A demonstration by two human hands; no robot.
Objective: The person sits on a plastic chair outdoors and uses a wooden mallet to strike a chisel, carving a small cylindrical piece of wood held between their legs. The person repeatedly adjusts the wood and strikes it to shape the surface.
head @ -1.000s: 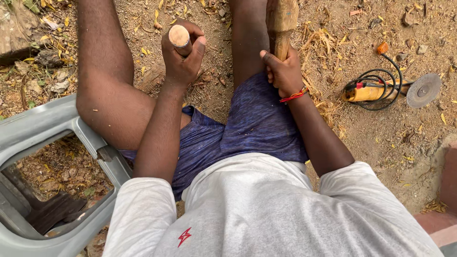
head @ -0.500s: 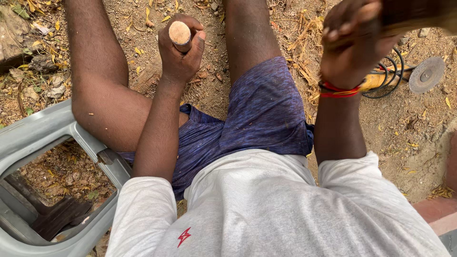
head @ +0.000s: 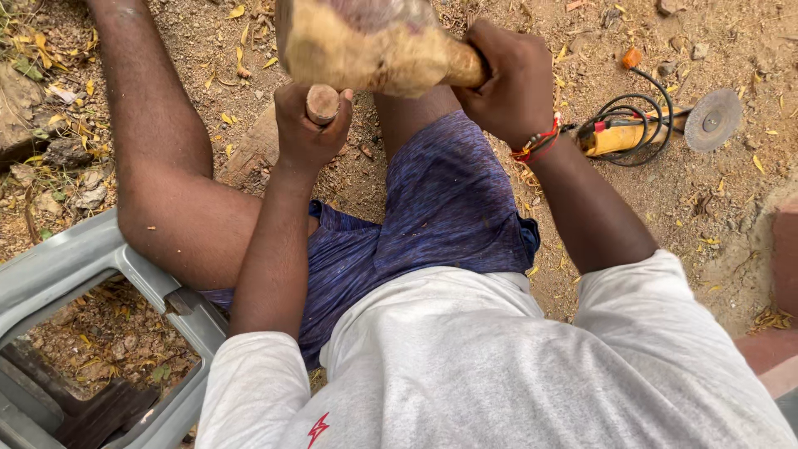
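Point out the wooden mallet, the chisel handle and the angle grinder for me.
wooden mallet (head: 366,46): head view, on the pale side of its head.
chisel handle (head: 322,103): head view, on its round butt end.
angle grinder (head: 619,137): head view, on its yellow body.

Mottled blue shorts (head: 432,216), yellow grinder (head: 619,137)

A pale wooden mallet (head: 366,46) lies level, head touching the upright round-topped chisel handle (head: 322,103).
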